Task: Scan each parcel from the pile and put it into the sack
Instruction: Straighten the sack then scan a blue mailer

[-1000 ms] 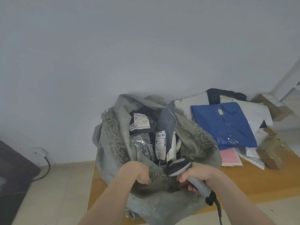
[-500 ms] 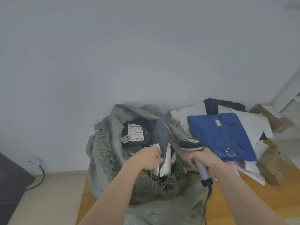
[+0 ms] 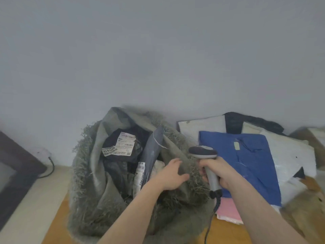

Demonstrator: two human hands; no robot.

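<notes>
Now the sack [image 3: 109, 187] stands open on the tabletop [image 3: 226, 231], parcels inside, with the pile [image 3: 246, 155] at its 3 o'clock. To do this step well, the person should keep the frayed rim pulled wide, then lift the top blue parcel [image 3: 249, 166] label-up for the scanner [image 3: 204, 153]. Left hand [image 3: 173, 175] reaches forward, fingers loosely spread on the rim's right fold. Right hand [image 3: 217, 170], at its 3 o'clock, wraps the scanner's handle, head tilted toward 10 o'clock.

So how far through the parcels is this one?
Partly done: the sack already holds a black parcel and a grey one. The right hand grips the scanner; the left hand touches the sack's rim. The pile, topped by a blue parcel, remains.
</notes>
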